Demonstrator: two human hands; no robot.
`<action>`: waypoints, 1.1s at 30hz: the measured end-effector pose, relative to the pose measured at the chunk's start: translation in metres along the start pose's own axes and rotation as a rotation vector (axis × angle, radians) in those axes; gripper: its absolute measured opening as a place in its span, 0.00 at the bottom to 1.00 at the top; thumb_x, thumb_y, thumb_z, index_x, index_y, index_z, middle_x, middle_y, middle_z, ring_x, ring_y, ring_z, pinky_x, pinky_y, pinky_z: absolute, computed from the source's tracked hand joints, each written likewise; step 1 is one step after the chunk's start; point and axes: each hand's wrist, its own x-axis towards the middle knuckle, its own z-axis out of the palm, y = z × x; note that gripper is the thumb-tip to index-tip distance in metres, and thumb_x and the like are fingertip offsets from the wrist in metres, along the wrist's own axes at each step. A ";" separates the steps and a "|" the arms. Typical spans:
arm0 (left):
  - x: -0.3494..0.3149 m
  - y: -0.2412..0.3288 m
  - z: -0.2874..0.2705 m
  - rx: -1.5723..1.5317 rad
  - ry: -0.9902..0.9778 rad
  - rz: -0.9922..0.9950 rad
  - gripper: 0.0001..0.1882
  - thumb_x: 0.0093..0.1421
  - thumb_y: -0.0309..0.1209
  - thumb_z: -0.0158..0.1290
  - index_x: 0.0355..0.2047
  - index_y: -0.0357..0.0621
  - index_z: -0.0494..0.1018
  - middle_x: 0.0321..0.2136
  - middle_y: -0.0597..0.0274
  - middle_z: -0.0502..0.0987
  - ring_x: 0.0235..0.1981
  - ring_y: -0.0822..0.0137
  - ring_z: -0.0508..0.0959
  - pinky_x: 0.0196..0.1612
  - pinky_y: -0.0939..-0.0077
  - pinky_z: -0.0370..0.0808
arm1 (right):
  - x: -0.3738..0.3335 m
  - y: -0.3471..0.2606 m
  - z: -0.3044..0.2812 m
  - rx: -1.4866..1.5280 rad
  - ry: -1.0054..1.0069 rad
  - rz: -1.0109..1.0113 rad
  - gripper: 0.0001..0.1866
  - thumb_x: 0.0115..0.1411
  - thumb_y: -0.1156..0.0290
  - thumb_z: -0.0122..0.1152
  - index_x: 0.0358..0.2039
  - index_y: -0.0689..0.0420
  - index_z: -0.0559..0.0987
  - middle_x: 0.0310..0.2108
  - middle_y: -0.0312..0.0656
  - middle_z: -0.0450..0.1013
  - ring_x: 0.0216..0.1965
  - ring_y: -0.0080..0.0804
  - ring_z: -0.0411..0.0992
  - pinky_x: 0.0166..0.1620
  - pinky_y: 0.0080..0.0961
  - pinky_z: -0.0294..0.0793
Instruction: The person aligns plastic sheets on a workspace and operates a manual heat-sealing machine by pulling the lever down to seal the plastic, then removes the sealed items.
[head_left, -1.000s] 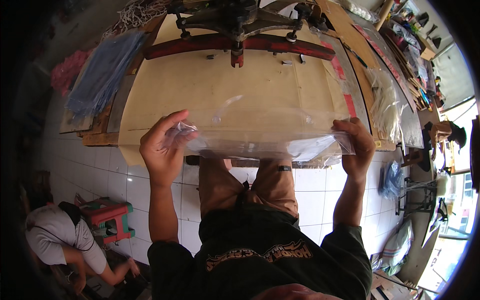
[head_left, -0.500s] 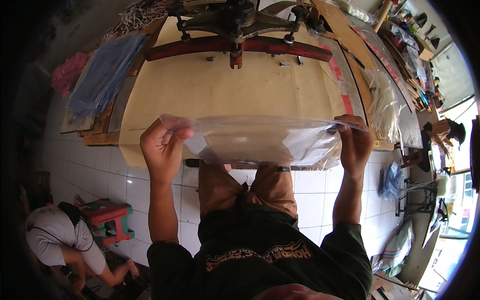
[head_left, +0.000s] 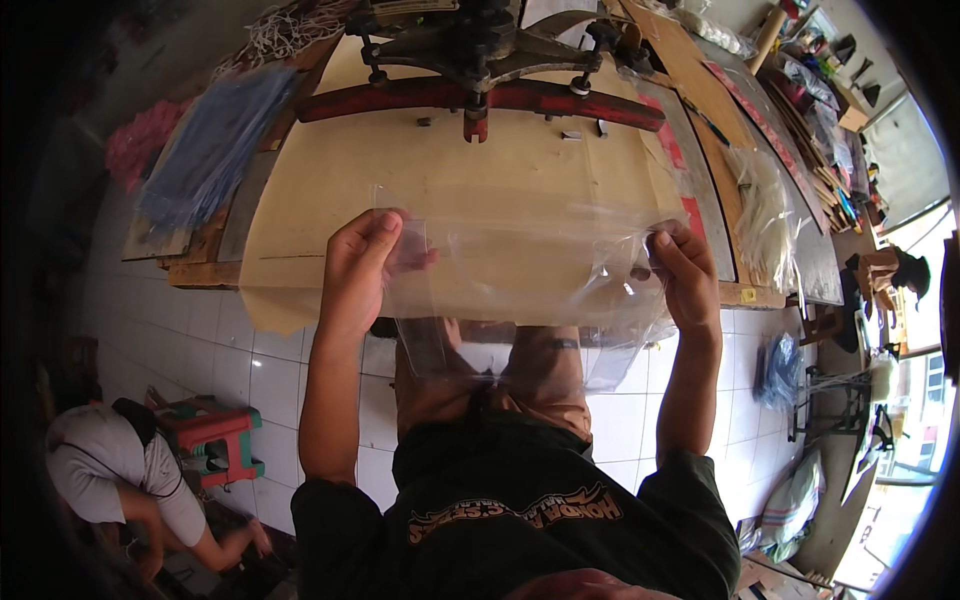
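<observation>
Both bare forearms rise from the lower edge, elbows bent and tucked near the torso, wrists lifted to about the same height. The left hand [head_left: 362, 262] is closed in a pinch, thumb toward the person and curled fingers [head_left: 392, 228] stacked on the far side of the pinch, knuckles pointing up and inward. The right hand [head_left: 688, 272] mirrors it, thumb pressed against bent fingers [head_left: 672, 240], back of the hand facing outward. The two pinches sit well apart, roughly level, palms turned toward each other.
</observation>
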 end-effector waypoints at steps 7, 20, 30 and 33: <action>0.002 -0.004 -0.001 0.039 0.044 0.033 0.15 0.72 0.40 0.52 0.40 0.39 0.75 0.33 0.62 0.80 0.33 0.67 0.82 0.37 0.69 0.81 | 0.004 0.020 0.014 -0.220 0.150 -0.141 0.20 0.75 0.56 0.51 0.32 0.60 0.77 0.24 0.27 0.66 0.26 0.15 0.63 0.32 0.18 0.67; -0.004 0.019 0.005 0.398 0.076 0.454 0.12 0.73 0.37 0.50 0.35 0.41 0.69 0.25 0.71 0.69 0.25 0.82 0.68 0.27 0.82 0.67 | -0.005 0.036 0.055 0.076 0.356 -0.111 0.18 0.74 0.57 0.53 0.27 0.50 0.75 0.19 0.20 0.58 0.19 0.09 0.51 0.23 0.14 0.47; -0.001 0.099 0.028 0.676 -0.420 0.298 0.08 0.69 0.27 0.55 0.42 0.32 0.75 0.33 0.62 0.78 0.37 0.75 0.76 0.45 0.75 0.75 | 0.008 -0.089 0.079 -1.016 0.096 -0.970 0.30 0.60 0.73 0.67 0.63 0.63 0.71 0.58 0.56 0.73 0.58 0.52 0.73 0.60 0.39 0.71; 0.009 0.105 0.047 0.653 -0.403 0.348 0.08 0.64 0.21 0.58 0.41 0.33 0.72 0.32 0.62 0.79 0.36 0.74 0.79 0.43 0.78 0.76 | 0.032 -0.139 0.137 -1.057 -0.382 -0.842 0.23 0.61 0.64 0.68 0.53 0.62 0.80 0.44 0.52 0.81 0.46 0.46 0.80 0.50 0.37 0.77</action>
